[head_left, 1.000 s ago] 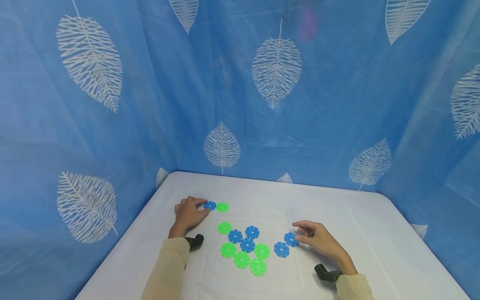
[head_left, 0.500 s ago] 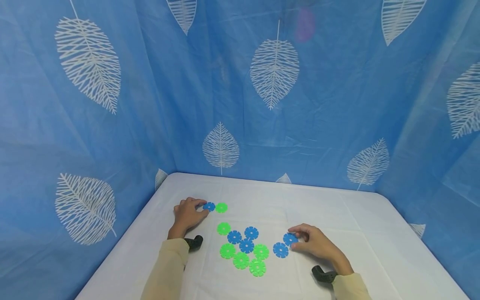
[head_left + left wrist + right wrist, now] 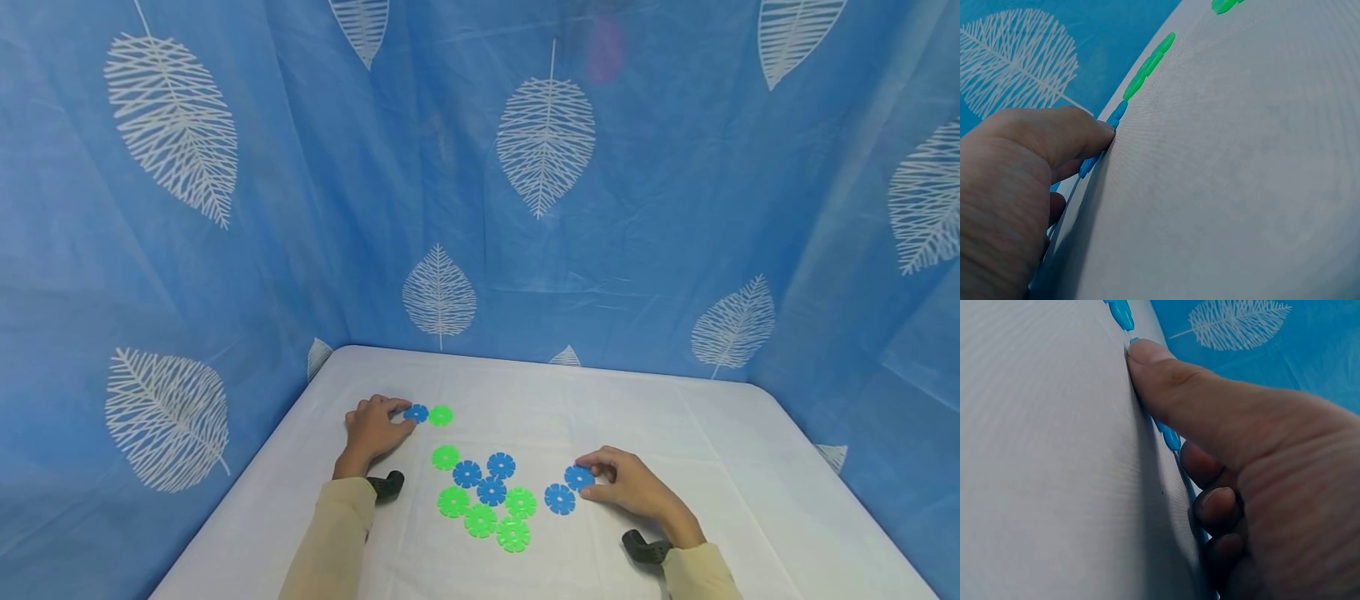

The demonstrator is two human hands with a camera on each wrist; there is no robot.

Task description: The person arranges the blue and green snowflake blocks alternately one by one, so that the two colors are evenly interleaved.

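At the back left of the table, my left hand pinches a flat blue notched plastic disc between thumb and fingers. A green notched disc lies right beside it, and the left wrist view shows the two in line, the thumb on the blue disc's edge. On the right, my right hand holds another blue disc by its edges, thumb and forefinger on either side. That disc lies flat on the cloth. Next to it is a further blue disc. In the right wrist view the thumb partly covers the held disc.
Several green discs and three blue discs lie grouped mid-table on the white cloth. One green disc sits at the group's upper left. A blue leaf-patterned curtain hangs behind and at both sides.
My right hand has shifted slightly left, its thumb and forefinger closing onto the edges of the blue disc. The left hand stays on its disc. The head view has moved slightly.
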